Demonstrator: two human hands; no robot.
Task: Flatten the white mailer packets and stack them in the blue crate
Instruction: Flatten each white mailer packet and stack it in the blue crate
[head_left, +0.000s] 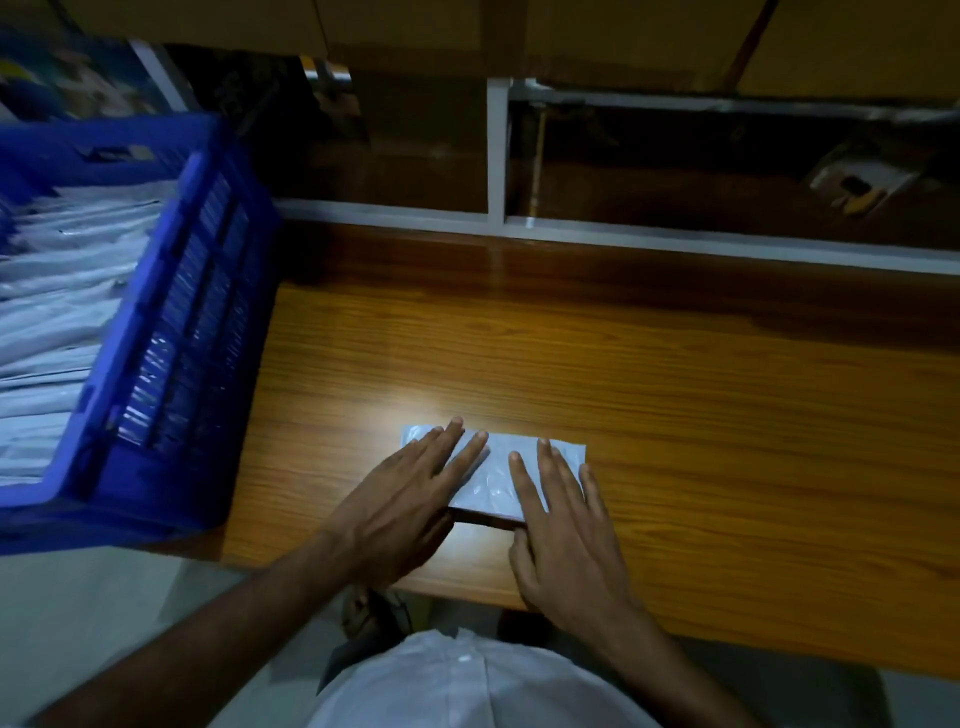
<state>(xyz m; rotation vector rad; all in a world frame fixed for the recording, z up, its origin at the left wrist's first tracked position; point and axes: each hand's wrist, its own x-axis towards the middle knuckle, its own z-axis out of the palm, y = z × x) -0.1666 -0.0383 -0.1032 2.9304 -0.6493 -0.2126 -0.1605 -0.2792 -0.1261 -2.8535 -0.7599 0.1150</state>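
White plastic mailer packet (496, 478), crinkled and rectangular, lies flat on the glossy wood-grain table (727, 415), just below the centre of the frame. Both hands press on it with straight, spread fingers, gripping nothing: the left hand (405, 499) covers its left end, the right hand (563, 525) its right end, thumb at the near edge. At the left of the frame stands the blue slatted plastic crate (171, 322), apart from the packet, with a stack of white packets (57, 306) inside.
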